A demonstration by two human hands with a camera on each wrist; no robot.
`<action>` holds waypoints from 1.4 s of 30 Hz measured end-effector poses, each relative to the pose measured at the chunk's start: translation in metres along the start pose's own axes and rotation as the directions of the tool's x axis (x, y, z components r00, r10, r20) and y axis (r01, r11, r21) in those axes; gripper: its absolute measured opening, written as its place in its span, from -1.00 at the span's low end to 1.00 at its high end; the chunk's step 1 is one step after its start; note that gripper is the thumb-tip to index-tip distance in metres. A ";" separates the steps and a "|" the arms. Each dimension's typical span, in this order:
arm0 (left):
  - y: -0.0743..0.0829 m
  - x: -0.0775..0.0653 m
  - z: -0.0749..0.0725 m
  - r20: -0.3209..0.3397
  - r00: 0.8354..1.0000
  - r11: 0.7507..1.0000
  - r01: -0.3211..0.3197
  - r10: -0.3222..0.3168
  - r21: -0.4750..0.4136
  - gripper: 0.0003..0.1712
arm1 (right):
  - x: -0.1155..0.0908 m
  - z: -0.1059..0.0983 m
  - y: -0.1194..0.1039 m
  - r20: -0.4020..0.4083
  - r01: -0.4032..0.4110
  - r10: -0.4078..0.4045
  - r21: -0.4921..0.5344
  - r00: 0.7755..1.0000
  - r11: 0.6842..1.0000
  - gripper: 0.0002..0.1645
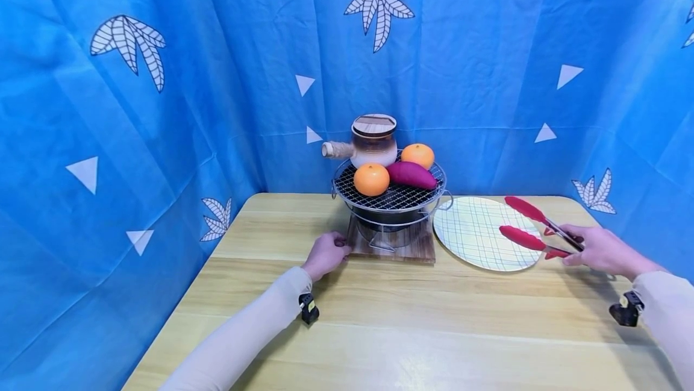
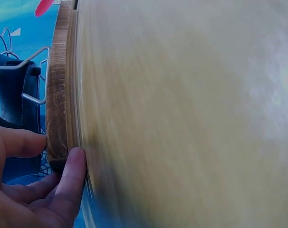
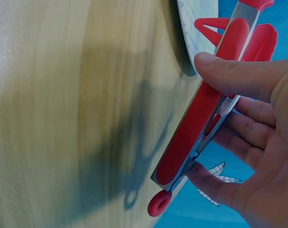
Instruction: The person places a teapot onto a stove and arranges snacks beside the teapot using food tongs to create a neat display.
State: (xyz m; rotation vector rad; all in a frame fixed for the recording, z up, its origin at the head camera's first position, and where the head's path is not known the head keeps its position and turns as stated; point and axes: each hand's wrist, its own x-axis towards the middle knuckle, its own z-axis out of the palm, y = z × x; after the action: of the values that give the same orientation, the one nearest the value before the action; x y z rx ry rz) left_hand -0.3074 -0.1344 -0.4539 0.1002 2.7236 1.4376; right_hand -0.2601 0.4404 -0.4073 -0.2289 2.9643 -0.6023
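My right hand [image 1: 604, 249] grips a pair of red-tipped metal tongs [image 3: 189, 128], thumb on one arm and fingers on the other. The tongs' two red tips are spread apart above the right side of a pale checked plate [image 1: 472, 237]. At the left corner of a brown wooden board [image 1: 428, 249], my left hand [image 1: 325, 255] pinches the board's edge, as the left wrist view shows. On that board stands a small round grill [image 1: 390, 200] with a wire mesh top. The mesh carries two oranges [image 1: 371, 179], a purple sweet potato [image 1: 412, 175] and a lidded pot [image 1: 374, 144] with a side handle.
A light wooden table [image 1: 412, 319] lies under everything, its far edge just behind the grill and plate. Blue patterned curtain [image 1: 477, 78] hangs behind and at both sides. The grill's wire handle reaches close to the plate's left rim.
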 end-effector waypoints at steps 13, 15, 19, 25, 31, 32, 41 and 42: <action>-0.001 0.001 0.000 -0.003 1.000 1.000 -0.003 0.003 -0.003 -0.59 | 0.005 0.007 0.011 -0.006 0.015 -0.016 -0.044 1.000 0.999 0.15; -0.002 0.001 0.000 -0.003 1.000 1.000 -0.003 0.003 -0.001 -0.59 | 0.006 0.007 0.012 -0.006 0.012 -0.012 -0.055 1.000 0.998 0.16; -0.002 0.001 0.000 -0.003 1.000 1.000 -0.003 0.003 0.001 -0.59 | 0.007 0.008 0.013 -0.002 -0.003 0.003 -0.060 1.000 0.998 0.17; 0.000 0.000 0.000 -0.001 1.000 1.000 0.002 -0.002 0.001 -0.60 | 0.009 0.009 0.014 -0.009 -0.004 0.003 -0.082 1.000 0.997 0.17; 0.000 0.000 -0.001 -0.001 1.000 1.000 0.001 -0.001 -0.011 -0.62 | 0.010 0.011 0.013 -0.008 0.001 -0.002 -0.117 1.000 0.993 0.15; 0.000 0.001 -0.001 -0.003 1.000 1.000 -0.002 0.002 -0.011 -0.62 | 0.010 0.011 0.012 -0.007 -0.001 0.000 -0.120 1.000 0.993 0.15; -0.002 0.002 0.000 -0.001 1.000 1.000 -0.003 0.003 -0.015 -0.59 | 0.011 0.010 0.007 0.014 -0.022 0.024 -0.136 1.000 0.990 0.18; -0.002 0.002 0.000 0.002 1.000 1.000 0.003 -0.003 -0.016 -0.59 | 0.011 0.010 0.007 0.017 -0.026 0.029 -0.138 0.999 0.990 0.19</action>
State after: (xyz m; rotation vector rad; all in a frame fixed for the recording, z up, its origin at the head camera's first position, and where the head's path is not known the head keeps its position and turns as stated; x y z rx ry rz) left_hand -0.3092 -0.1360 -0.4558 0.0971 2.7090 1.4571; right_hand -0.2701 0.4413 -0.4200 -0.2042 2.9878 -0.3900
